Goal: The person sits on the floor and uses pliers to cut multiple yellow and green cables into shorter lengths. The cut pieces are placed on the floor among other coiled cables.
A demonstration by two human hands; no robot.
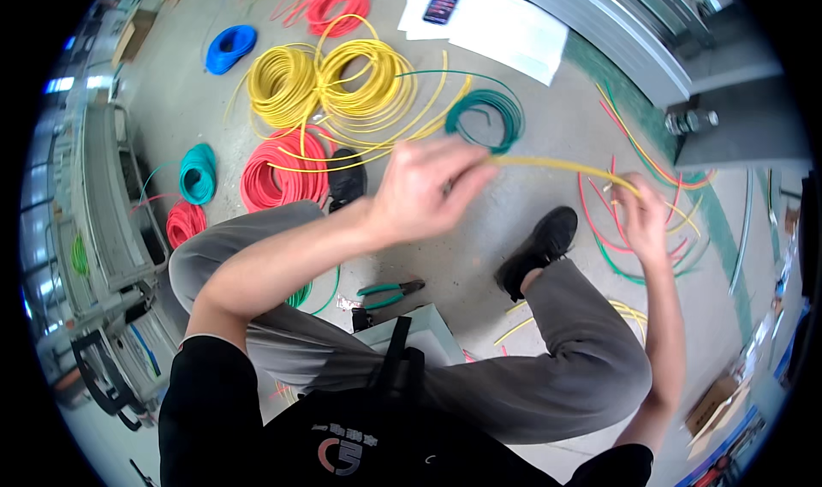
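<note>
A length of yellow wire (561, 163) stretches in a slight arc between my hands, above the floor. My left hand (428, 187) is closed on its left end, the fingers curled and a little blurred by motion. My right hand (640, 217) pinches the wire farther right, and a loose end runs on past the fingers. Beyond my left hand lie a coil of green wire (467, 119) and two large coils of yellow wire (282, 84). Below my right hand, red, green and yellow wire lengths (621, 251) lie on the floor.
Green-handled pliers (390, 292) lie on the floor between my legs, near a grey box (432, 333). Red coils (274, 174) and a blue coil (229, 48) sit left. Papers (505, 33) with a phone (441, 5) lie ahead. A metal cabinet (736, 119) stands right.
</note>
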